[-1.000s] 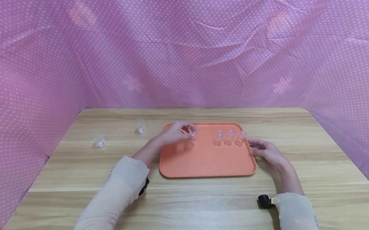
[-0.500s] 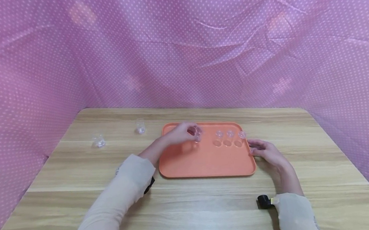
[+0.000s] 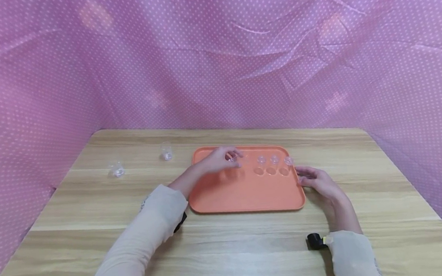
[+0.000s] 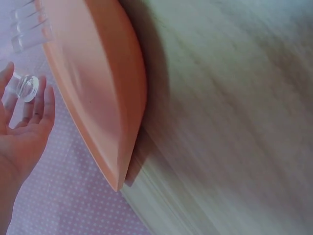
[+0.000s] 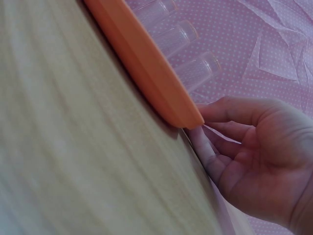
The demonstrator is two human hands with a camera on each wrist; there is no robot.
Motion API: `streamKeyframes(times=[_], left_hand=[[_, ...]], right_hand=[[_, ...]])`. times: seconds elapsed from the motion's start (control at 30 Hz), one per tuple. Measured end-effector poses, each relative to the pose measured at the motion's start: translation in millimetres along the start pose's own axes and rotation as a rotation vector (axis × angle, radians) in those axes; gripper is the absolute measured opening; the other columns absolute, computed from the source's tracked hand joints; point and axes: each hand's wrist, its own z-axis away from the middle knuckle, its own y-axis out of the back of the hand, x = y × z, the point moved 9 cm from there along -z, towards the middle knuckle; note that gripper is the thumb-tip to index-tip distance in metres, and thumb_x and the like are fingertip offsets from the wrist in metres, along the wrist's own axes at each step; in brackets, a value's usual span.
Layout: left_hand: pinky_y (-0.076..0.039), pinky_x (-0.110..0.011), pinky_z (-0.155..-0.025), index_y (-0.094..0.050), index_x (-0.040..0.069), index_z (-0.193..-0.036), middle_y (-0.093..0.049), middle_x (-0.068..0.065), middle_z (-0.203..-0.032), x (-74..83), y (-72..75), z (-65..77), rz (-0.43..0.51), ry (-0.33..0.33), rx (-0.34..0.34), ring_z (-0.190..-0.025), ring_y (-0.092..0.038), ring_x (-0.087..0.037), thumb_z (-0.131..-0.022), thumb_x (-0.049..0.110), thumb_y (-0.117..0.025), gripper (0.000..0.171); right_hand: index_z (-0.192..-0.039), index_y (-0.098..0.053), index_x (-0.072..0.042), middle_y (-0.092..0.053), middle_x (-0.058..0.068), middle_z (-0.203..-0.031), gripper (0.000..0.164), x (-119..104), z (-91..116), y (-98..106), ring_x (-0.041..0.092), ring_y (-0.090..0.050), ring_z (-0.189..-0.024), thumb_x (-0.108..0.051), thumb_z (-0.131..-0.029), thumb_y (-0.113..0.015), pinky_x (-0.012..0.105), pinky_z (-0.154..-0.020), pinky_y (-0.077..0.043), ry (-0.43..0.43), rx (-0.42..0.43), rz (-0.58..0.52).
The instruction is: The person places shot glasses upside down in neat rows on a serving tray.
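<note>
My left hand [image 3: 221, 159] is over the back middle of the orange tray [image 3: 247, 198]. Its thumb and fingers pinch a small clear shot glass [image 4: 28, 88], whose thick round base faces the left wrist camera. In the head view that glass is faint and partly covered by the fingers. To its right, a row of three matching shot glasses [image 3: 274, 160] stands upright on the tray. At the tray's right edge my right hand [image 3: 323, 185] grips the rim, with fingers above and below it in the right wrist view.
Two more clear shot glasses stand on the wooden table left of the tray: a nearer glass [image 3: 117, 170] and a farther glass [image 3: 167, 152]. Pink dotted cloth [image 3: 212, 58] hangs behind the table and along both sides.
My left hand has moved a little to the right over the tray, carrying the shot glass toward the row. The right hand stays at the tray's edge.
</note>
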Motion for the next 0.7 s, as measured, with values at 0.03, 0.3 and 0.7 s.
streamKeyframes(times=[0.03,0.3,0.7], left_hand=[[-0.041,-0.024,-0.071,-0.054,0.002,-0.101,-0.054,-0.014,-0.094,-1.0,0.8,-0.1,-0.011,0.005,0.010,-0.084,-0.049,-0.019,-0.072,0.014,-0.063,0.033],[-0.042,-0.020,-0.064,-0.055,0.005,-0.089,-0.054,-0.002,-0.079,-9.5,3.6,-1.5,-0.043,0.071,0.061,-0.073,-0.049,-0.012,-0.068,0.015,-0.066,0.026],[-0.039,-0.020,-0.057,-0.054,0.007,-0.085,-0.049,0.000,-0.068,-13.9,1.9,-9.8,-0.134,0.113,0.104,-0.063,-0.045,-0.010,-0.064,0.013,-0.069,0.027]], right_hand=[[-0.121,-0.035,0.002,-0.040,0.020,-0.116,0.047,-0.5,0.0,0.2,0.019,-0.046,-0.096,-0.007,-0.078,-0.053,0.024,-0.078,-0.039,0.003,0.001,0.004],[-0.121,-0.036,0.001,-0.041,0.018,-0.116,0.046,-3.2,0.6,0.4,0.019,-0.046,-0.097,-0.008,-0.078,-0.052,0.021,-0.079,-0.038,0.014,0.000,0.037],[-0.120,-0.036,0.002,-0.040,0.018,-0.117,0.046,-3.8,0.2,-0.5,0.018,-0.046,-0.097,-0.007,-0.078,-0.052,0.019,-0.079,-0.037,0.023,-0.004,0.058]])
